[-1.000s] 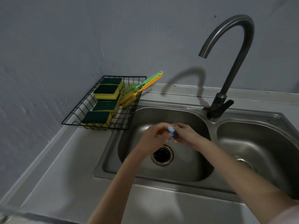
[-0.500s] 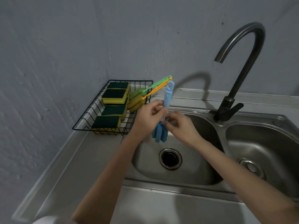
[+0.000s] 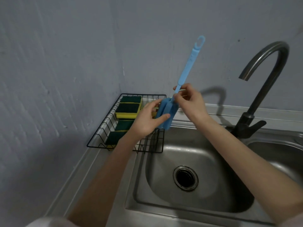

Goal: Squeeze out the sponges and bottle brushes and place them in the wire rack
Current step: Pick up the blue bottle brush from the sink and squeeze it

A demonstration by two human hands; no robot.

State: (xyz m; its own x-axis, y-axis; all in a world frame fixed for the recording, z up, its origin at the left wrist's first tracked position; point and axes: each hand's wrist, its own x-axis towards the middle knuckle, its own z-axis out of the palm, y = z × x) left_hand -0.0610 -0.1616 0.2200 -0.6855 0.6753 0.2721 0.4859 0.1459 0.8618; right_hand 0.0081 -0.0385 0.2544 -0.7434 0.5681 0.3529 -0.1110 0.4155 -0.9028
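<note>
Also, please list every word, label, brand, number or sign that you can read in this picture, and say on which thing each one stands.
No text can be read anywhere.
Blue bottle brush: small raised marks on the handle, too blurred to read.
Sponges, wire rack, faucet, sink: no label or mark is visible.

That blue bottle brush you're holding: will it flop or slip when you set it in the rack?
The blue bottle brush has a straight handle, so it is probably stiff. Its foam head, under the left hand, likely squashes easily. Probably light: the right hand steadies it with fingertips only.
</note>
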